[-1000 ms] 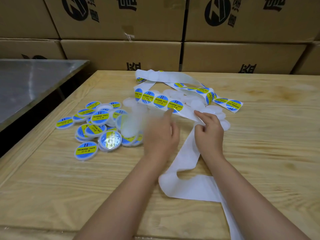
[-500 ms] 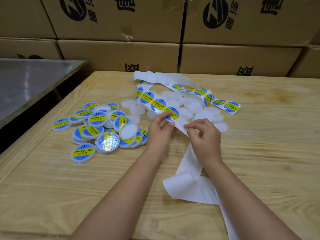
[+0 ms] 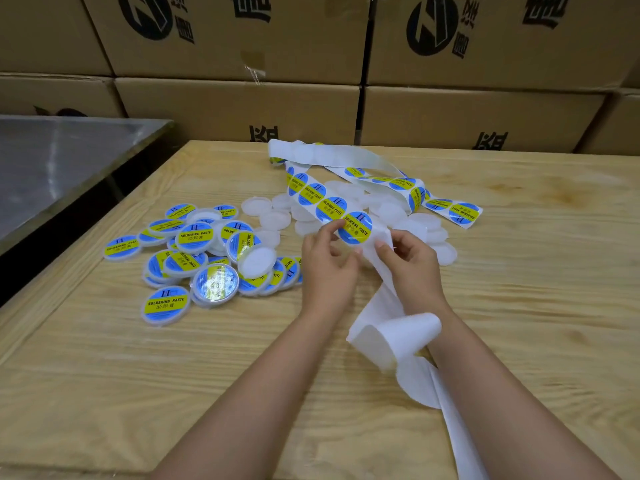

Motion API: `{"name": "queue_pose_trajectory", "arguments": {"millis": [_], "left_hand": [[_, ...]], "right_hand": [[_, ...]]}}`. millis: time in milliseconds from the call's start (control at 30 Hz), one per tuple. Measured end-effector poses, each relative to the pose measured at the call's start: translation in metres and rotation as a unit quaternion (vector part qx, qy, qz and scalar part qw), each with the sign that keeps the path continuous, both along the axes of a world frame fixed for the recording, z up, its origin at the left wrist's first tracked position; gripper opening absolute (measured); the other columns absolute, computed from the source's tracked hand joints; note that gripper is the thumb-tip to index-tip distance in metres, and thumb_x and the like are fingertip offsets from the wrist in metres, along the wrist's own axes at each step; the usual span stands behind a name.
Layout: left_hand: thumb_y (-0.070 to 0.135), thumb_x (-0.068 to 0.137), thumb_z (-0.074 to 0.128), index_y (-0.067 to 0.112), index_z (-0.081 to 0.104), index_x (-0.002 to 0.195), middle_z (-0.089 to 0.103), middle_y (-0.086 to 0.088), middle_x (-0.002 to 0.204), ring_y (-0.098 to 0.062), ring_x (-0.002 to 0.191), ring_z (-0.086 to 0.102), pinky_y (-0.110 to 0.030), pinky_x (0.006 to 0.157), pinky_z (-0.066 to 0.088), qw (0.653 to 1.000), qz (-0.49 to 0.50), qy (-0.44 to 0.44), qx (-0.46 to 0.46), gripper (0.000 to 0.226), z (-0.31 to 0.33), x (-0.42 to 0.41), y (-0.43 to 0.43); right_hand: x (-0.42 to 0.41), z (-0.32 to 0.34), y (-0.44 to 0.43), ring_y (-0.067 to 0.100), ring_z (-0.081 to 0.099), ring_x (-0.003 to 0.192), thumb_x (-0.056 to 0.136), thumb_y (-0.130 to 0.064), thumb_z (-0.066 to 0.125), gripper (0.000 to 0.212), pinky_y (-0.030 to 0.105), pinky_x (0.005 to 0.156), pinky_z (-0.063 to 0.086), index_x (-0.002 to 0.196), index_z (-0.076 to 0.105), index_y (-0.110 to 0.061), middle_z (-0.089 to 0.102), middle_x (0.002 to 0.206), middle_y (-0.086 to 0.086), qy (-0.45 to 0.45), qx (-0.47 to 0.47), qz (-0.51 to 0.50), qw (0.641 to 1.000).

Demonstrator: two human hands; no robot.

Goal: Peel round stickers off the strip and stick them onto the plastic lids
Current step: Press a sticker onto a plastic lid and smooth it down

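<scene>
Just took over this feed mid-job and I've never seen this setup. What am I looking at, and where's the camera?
No machine here: a person works bare-handed, and the one camera sits on their head, looking down. The left hand pinches the edge of a round sticker; the right hand pinches the white strip beside it. On the wooden table, stickered lids lie piled at left and bare lids under and beside the strip. Cardboard boxes are stacked behind.

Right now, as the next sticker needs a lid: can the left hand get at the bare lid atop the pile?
Probably yes: the bare lid lies uncovered beside the left hand, nothing between, though that hand pinches a sticker.
</scene>
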State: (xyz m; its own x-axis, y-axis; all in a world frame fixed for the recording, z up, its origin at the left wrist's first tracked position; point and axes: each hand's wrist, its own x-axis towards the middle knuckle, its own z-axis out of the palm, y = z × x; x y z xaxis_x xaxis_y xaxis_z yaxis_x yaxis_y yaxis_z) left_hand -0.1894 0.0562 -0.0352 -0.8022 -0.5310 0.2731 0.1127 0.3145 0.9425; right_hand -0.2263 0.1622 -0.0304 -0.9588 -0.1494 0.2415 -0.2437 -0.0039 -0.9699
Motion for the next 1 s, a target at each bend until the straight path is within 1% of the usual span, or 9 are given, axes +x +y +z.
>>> {"name": "queue_pose_trajectory", "arguments": {"millis": [100,167,267,433,567,700,833,933,1000], "left_hand": [[0.017,0.077,0.071,0.023,0.064,0.112,0.041,0.002,0.121,-0.011,0.109,0.04,-0.021,0.099,0.03,0.99,0.063,0.037,-0.119,0.036,-0.0032,0.0012,0.0005],[0.018,0.077,0.072,0.019,0.067,0.107,0.049,0.0,0.125,-0.015,0.116,0.043,-0.03,0.103,0.031,0.985,0.068,0.042,-0.152,0.031,-0.0021,0.0008,0.0],[0.021,0.078,0.072,0.015,0.066,0.105,0.064,0.005,0.112,-0.017,0.109,0.056,-0.042,0.099,0.037,0.983,0.053,0.041,-0.171,0.029,0.0005,0.0015,-0.0001],[0.029,0.079,0.071,0.023,0.07,0.101,0.068,0.011,0.098,-0.011,0.098,0.058,-0.042,0.098,0.038,0.989,0.048,0.025,-0.138,0.022,0.0025,0.0037,-0.0003],[0.025,0.079,0.072,0.025,0.073,0.093,0.069,0.014,0.092,-0.014,0.104,0.059,-0.041,0.098,0.042,1.0,0.006,0.0,-0.006,0.014,0.0025,0.0027,-0.0023],[0.021,0.08,0.071,0.028,0.072,0.083,0.071,0.01,0.087,-0.014,0.098,0.061,-0.036,0.092,0.047,0.999,0.002,-0.002,0.034,0.008,0.0009,0.0018,-0.0039],[0.017,0.085,0.064,0.024,0.068,0.077,0.066,0.016,0.075,0.0,0.079,0.06,-0.021,0.077,0.046,0.999,0.02,0.026,0.036,0.011,-0.0019,-0.0005,-0.0045],[0.018,0.087,0.062,0.019,0.069,0.086,0.064,0.017,0.077,0.004,0.078,0.058,-0.014,0.074,0.044,0.999,0.028,0.036,0.018,0.007,-0.0044,-0.0029,-0.005],[0.019,0.088,0.061,0.02,0.068,0.085,0.064,0.018,0.077,0.003,0.077,0.057,-0.011,0.073,0.043,0.998,0.033,0.045,0.016,0.007,-0.0052,-0.0032,-0.005]], "right_hand": [[0.0008,-0.0001,0.001,0.01,0.054,0.074,0.088,-0.005,0.059,0.017,0.02,0.069,0.046,0.088,0.066,-0.02,0.065,0.081,-0.001,-0.003,-0.013,0.009,1.0],[0.0017,0.0008,0.0004,0.012,0.056,0.078,0.088,-0.004,0.059,0.019,0.023,0.072,0.047,0.09,0.067,-0.02,0.066,0.085,0.001,-0.011,-0.022,0.015,1.0],[0.0026,0.0012,-0.0007,0.011,0.06,0.081,0.088,-0.002,0.059,0.027,0.025,0.076,0.049,0.085,0.069,-0.028,0.069,0.083,-0.003,-0.023,-0.04,0.025,0.999],[0.0037,0.0037,0.0004,0.003,0.062,0.075,0.088,-0.004,0.06,0.03,0.015,0.07,0.05,0.077,0.071,-0.029,0.071,0.074,-0.011,-0.026,-0.053,0.047,0.997],[0.0004,0.0036,0.0018,0.004,0.063,0.075,0.089,-0.002,0.059,0.026,0.017,0.073,0.049,0.085,0.067,-0.026,0.07,0.077,-0.009,-0.026,-0.047,0.028,0.998],[-0.0005,0.0036,0.0012,0.003,0.064,0.073,0.088,-0.001,0.059,0.022,0.016,0.069,0.05,0.097,0.066,-0.019,0.069,0.079,-0.005,-0.022,-0.023,0.016,0.999],[0.0007,0.0012,0.0029,0.018,0.052,0.066,0.087,-0.002,0.057,0.038,0.027,0.068,0.044,0.102,0.054,-0.037,0.06,0.072,0.011,0.017,0.039,-0.02,0.999],[0.0038,0.0011,0.0017,0.003,0.054,0.077,0.083,0.0,0.056,0.045,0.024,0.073,0.044,0.102,0.046,-0.04,0.06,0.095,-0.006,0.083,0.089,-0.051,0.991],[0.0043,0.0001,0.0,0.003,0.05,0.095,0.079,0.004,0.056,0.04,0.026,0.084,0.041,0.101,0.053,-0.029,0.05,0.11,-0.004,0.169,0.149,-0.08,0.971]]}}
